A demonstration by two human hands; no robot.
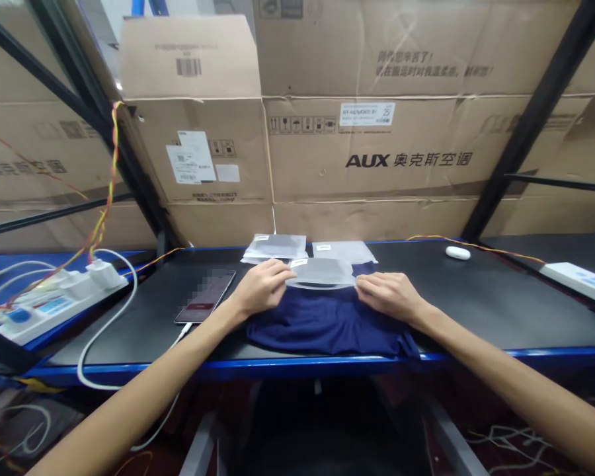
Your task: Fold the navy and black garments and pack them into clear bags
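My left hand point(266, 285) is closed on the left edge of a frosted plastic bag point(322, 272) with a small white label. Its opposite edge is pinched by my right hand point(389, 293), so the bag stretches between the two. Under and in front of it lies a rumpled navy blue cloth point(322, 324), reaching the table's front edge. Behind my left hand is a small stack of similar bags point(277, 247). Another frosted bag point(344, 251) lies behind the held one, partly covered by it. The fingertips of both hands are partly hidden.
A phone point(205, 297) on a white charging cable lies left on the dark table point(486, 304). A white earbud case point(457, 252) sits at the back right. Power strips point(59, 301) stand at either side. Cardboard boxes point(401, 178) wall off the back between black posts.
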